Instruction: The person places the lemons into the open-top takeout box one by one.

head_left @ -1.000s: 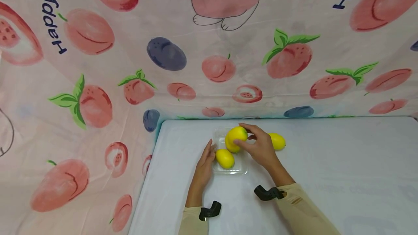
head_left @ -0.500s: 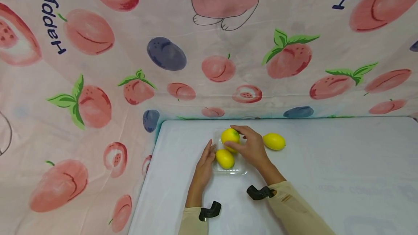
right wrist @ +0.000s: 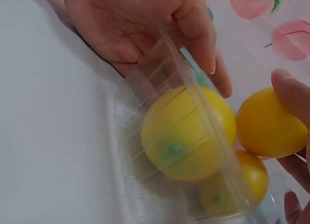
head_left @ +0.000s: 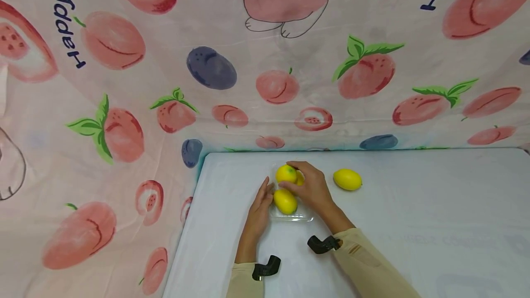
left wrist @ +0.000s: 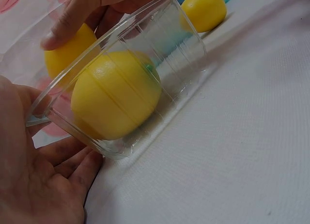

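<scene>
Big fruit-print cloth [head_left: 256, 54] hangs behind a white desk [head_left: 434, 215]. Next down, a clear box [head_left: 291, 218] sits on the desk near its far edge, with a hand at either side.

Left hand [head_left: 260, 206]: grip relaxed, fingers nearly straight along the left wall, not wrapped around anything. Right hand [head_left: 312, 185]: grip closed to lemon width, thumb and fingers pinching the held lemon [head_left: 286, 174] over the far left part of the box.

Change: in the last second the right hand has slid left with that lemon. Left hand, box and front lemon [head_left: 285, 202] look the same as before. The back lemon [head_left: 300, 178] now peeks out on the right of the held one. Reads as the third lemon being fitted in beside two; the desk lemon [head_left: 348, 179] lies loose to the right, outside the box.

Views: from overhead, wall height is hard to judge. Left wrist shows the side wall and the held lemon poking past the rim, plus the desk lemon, but no back lemon. Right wrist gives both boxed lemons with their green tips [right wrist: 175, 149], no desk lemon. Whether the held one touches the others, can't tell.
</scene>
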Available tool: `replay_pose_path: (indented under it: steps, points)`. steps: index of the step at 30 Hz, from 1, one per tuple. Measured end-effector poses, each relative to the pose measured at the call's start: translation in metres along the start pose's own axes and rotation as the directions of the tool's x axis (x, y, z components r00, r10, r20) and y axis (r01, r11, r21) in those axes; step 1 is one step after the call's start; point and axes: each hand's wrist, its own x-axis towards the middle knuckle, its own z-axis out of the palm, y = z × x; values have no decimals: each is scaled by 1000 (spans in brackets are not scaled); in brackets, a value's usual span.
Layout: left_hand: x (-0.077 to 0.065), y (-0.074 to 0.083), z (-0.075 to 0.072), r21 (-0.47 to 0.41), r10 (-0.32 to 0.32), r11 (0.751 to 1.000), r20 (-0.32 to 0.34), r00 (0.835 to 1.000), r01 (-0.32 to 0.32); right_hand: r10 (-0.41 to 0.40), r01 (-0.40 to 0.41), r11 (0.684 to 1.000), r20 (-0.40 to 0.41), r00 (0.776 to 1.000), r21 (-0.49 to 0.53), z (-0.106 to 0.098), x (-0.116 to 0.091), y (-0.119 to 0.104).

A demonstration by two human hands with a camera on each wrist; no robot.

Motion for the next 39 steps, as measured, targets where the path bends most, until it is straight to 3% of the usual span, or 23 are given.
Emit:
replay_pose_path:
  steps: [7,18,33,39]
  points:
    - [-1,1,-1,-12,13,1000,7,1000,-12,13,-12,997,9,1000,-75,8,0,-1]
    - [0,3,0,-8,-18,1000,2,1000,18,-10,16,984,38,999,-175,12,2,-5]
    - [1,2,1,-9,-46,999,-9,999,46,15,-7,989,51,999,-148,16,2,-3]
    - [2,0,2,-11,-50,999,-9,999,50,-12,21,986,54,998,-167,17,0,-1]
